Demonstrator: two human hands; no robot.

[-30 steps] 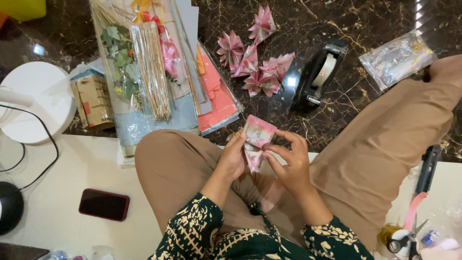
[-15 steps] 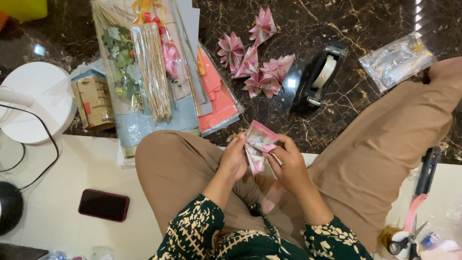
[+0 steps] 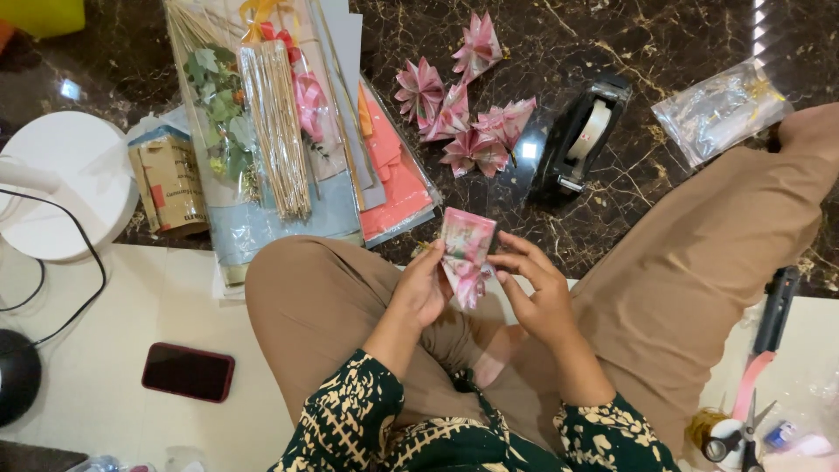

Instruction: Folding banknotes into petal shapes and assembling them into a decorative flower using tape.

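Person folding pink patterned paper (image 3: 466, 255) above lap, centre frame. Left hand (image 3: 423, 288) pinching left edge; right hand (image 3: 535, 293) fingertips gripping right edge. Judgement: aligning edges squarely before creasing matters most.

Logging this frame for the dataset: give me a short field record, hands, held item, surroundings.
left hand: grips folded pink paper piece at its left edge
right hand: fingertips on the paper's right side
posture: seated cross-legged, hands above lap
floor ahead: finished pink paper flowers, black tape dispenser, bundle of thin sticks
left of knee: dark phone
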